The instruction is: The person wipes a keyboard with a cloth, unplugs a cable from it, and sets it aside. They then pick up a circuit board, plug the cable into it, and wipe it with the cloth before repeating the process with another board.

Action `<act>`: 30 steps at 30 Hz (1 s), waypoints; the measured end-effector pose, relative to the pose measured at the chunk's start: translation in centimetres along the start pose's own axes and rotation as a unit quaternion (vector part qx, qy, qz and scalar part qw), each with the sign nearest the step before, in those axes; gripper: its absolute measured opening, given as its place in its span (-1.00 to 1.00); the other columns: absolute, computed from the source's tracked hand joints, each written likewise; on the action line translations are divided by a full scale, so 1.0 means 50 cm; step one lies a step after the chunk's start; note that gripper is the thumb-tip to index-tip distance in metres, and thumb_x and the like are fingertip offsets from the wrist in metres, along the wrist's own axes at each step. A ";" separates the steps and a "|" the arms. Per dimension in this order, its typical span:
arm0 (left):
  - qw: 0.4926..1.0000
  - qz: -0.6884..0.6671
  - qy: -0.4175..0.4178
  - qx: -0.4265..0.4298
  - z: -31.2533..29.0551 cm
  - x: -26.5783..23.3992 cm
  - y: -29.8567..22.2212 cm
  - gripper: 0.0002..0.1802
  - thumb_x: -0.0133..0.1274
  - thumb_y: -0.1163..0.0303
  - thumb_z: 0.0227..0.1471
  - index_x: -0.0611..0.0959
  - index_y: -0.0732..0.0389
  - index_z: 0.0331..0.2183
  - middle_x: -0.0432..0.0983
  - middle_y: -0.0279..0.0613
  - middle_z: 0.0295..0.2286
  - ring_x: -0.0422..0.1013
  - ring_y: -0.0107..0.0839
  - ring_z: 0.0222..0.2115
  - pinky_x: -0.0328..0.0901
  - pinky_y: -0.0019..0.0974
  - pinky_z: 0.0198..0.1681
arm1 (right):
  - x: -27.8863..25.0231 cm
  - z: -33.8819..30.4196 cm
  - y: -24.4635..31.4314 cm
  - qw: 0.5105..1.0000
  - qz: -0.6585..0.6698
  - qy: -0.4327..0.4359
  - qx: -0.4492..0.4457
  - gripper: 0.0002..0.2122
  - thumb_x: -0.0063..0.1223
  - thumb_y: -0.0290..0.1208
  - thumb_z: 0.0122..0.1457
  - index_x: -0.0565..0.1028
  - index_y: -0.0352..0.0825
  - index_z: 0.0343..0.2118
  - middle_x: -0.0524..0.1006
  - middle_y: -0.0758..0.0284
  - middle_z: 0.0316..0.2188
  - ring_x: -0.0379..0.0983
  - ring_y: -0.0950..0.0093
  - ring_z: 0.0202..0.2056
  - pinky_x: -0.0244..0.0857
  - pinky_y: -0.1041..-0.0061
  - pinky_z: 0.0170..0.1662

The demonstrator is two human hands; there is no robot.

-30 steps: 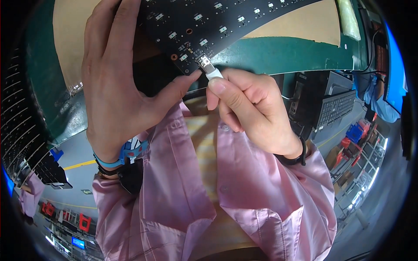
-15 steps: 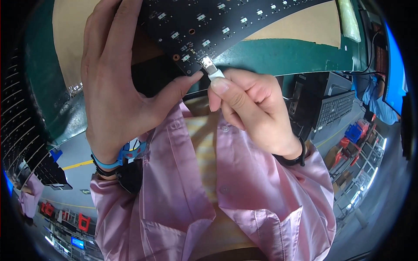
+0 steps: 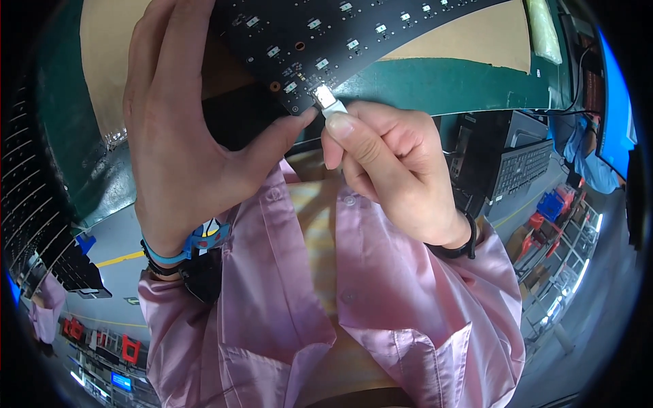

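Note:
A black circuit board (image 3: 320, 35) with rows of small white LEDs slants across the top of the view. My left hand (image 3: 173, 129) braces it, long fingers stretched along its left side and thumb at its lower corner; the fingertips are cut off by the top edge. Between the thumb and bent fingers of my right hand (image 3: 391, 160), I pinch a white USB plug (image 3: 333, 107). Its bright metal end meets the board's lower edge, just right of my left thumb. Whether it is seated in a socket I cannot tell.
Below the board lies a green worktop (image 3: 435, 87) with brown cardboard (image 3: 469, 37) on it. A keyboard (image 3: 524, 170) stands beside dark equipment at right, near a wrapped pale roll (image 3: 544, 34). Further black panels (image 3: 47, 231) are racked at far left.
My right hand has moved slightly up and left with the plug, whose metal end now sits closer against the board's edge. My left hand has shifted slightly left.

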State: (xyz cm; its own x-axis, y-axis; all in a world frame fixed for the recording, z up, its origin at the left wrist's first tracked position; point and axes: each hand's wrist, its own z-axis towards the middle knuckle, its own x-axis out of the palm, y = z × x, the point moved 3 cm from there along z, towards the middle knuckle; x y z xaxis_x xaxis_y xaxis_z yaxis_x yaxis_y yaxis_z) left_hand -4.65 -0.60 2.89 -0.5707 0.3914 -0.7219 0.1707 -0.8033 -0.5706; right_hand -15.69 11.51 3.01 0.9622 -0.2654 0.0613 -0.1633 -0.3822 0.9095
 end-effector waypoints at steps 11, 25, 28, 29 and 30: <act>1.000 -0.011 -0.015 0.009 -0.003 0.006 0.012 0.14 0.36 0.28 -0.48 0.12 0.31 0.14 0.17 0.01 0.06 0.15 -0.11 0.08 0.09 -0.16 0.10 | -0.003 0.015 0.013 0.999 -0.013 0.000 0.035 -0.69 -0.20 -0.36 0.27 0.42 -0.41 -0.58 0.25 0.48 -0.84 0.03 0.78 -0.79 -0.13 0.72 -0.69; 0.932 -0.142 -0.041 -0.332 -0.012 -0.073 0.001 -0.67 0.08 0.40 -0.03 0.55 0.39 -0.21 0.52 -0.21 -0.42 0.37 -0.59 -0.47 0.25 -0.53 -0.40 | -0.301 0.065 0.153 0.837 -0.411 -0.326 -0.157 -0.68 0.07 -0.29 0.11 0.48 -0.44 -0.18 0.52 0.22 -0.37 0.41 0.56 -0.33 0.27 0.63 -0.33; 0.940 -0.124 -0.039 -0.315 -0.007 -0.056 -0.002 -0.67 0.19 0.35 -0.12 0.58 0.38 -0.31 0.51 -0.19 -0.57 0.40 -0.52 -0.60 0.28 -0.48 -0.49 | -0.374 0.127 0.145 0.813 -0.464 -0.293 -0.194 -0.54 0.15 -0.18 0.03 0.44 -0.42 -0.08 0.49 0.17 -0.23 0.42 0.45 -0.21 0.29 0.56 -0.25; 0.940 -0.135 -0.057 -0.309 -0.007 -0.051 -0.003 -0.70 0.19 0.36 -0.14 0.59 0.38 -0.36 0.51 -0.23 -0.60 0.41 -0.54 -0.60 0.28 -0.49 -0.50 | -0.388 0.136 0.142 0.788 -0.505 -0.289 -0.201 -0.51 0.15 -0.17 0.02 0.42 -0.44 -0.07 0.49 0.16 -0.24 0.42 0.44 -0.21 0.29 0.55 -0.23; 0.940 -0.109 -0.053 -0.320 -0.006 -0.045 -0.003 -0.71 0.19 0.36 -0.14 0.59 0.37 -0.37 0.51 -0.23 -0.60 0.42 -0.54 -0.60 0.28 -0.49 -0.51 | -0.402 0.144 0.139 0.763 -0.540 -0.302 -0.188 -0.49 0.16 -0.17 0.02 0.40 -0.45 -0.05 0.49 0.15 -0.24 0.42 0.44 -0.21 0.29 0.54 -0.22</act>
State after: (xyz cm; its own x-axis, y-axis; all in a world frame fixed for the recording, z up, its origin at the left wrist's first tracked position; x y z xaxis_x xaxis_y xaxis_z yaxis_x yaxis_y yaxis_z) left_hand -3.13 -1.23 4.47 -0.7191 0.4408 -0.5372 0.4696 -0.2616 -0.8432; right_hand -37.71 7.83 5.15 0.1969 -0.3773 -0.9049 0.8368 -0.4162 0.3557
